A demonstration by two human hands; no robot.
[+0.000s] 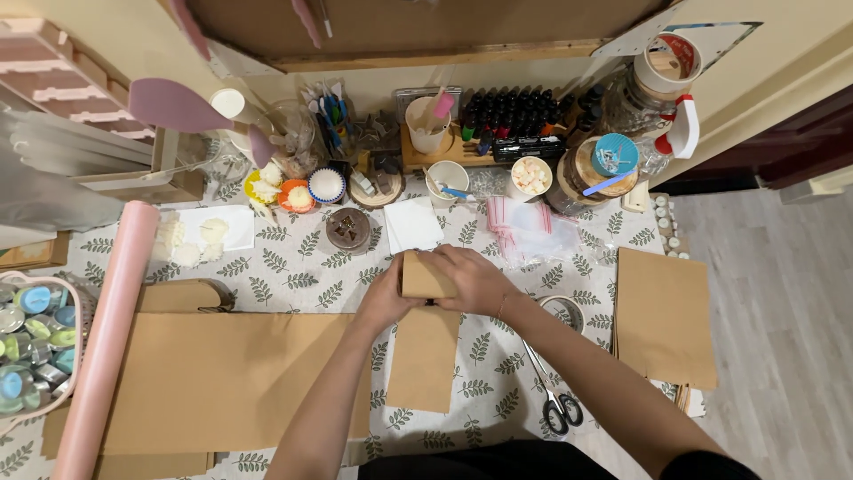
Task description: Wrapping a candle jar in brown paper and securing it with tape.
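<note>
1. Small brown paper bag [425,277] sits mid-table, pinched between both hands. A long paper strip [425,357] hangs down from under it toward the person.
2. Left hand [384,298] cups the bag's left edge, fingers curled around the side and gripping it, forearm coming up from the bottom of the shot at a slant.
3. Right hand [475,280] lies over the bag's top and right side, fingers bent down and closed on it, wrist cocked inward, arm running off to the lower right.
4. Just past the right wrist is a tape roll [563,311]; scissors [553,397] lie beside that forearm, blades pointing up toward the roll.
5. Left of the left fingers is a big kraft sheet [222,378], then a pink roll [105,342] further out.
6. Beyond the fingertips: a white card [412,224] and a dark round candle [347,228].
7. Well right of the right hand, a stack of brown bags [665,316].
</note>
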